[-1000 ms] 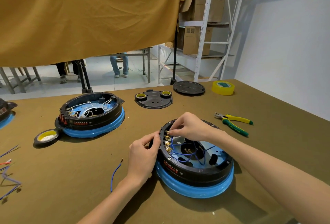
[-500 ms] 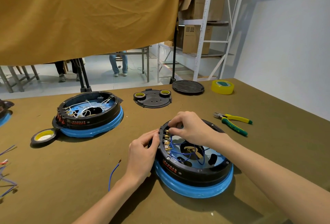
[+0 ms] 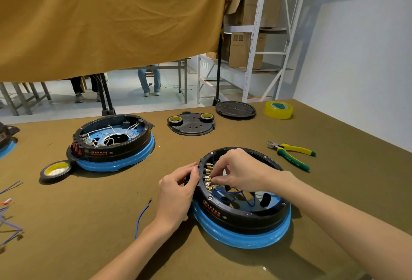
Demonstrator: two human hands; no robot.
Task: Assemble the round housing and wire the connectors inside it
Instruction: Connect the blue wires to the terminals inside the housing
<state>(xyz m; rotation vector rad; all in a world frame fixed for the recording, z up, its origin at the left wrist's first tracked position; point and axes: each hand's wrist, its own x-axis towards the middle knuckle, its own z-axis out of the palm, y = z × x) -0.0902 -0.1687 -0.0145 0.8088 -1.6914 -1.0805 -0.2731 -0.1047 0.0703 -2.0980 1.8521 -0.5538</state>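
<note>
Two hands at round housing (image 3: 243, 215): right fingers (image 3: 217, 169) pinch connectors (image 3: 208, 178).

Bare table (image 3: 334, 190) lies at three o'clock of the near housing (image 3: 243, 215), bounded by pliers (image 3: 292, 153) at two. At nine, a loose blue wire (image 3: 140, 217) crosses the cloth. At twelve, a black plate (image 3: 191, 126) and lid (image 3: 235, 110) block the far reach.

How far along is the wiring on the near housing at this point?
Done: blue wires already run from the brass connectors inside the near housing. In hand: the right hand pinches at a connector in the row while the left hand braces the rim outside. Left: one loose blue wire lies on the table, and the black covers are off.
</note>
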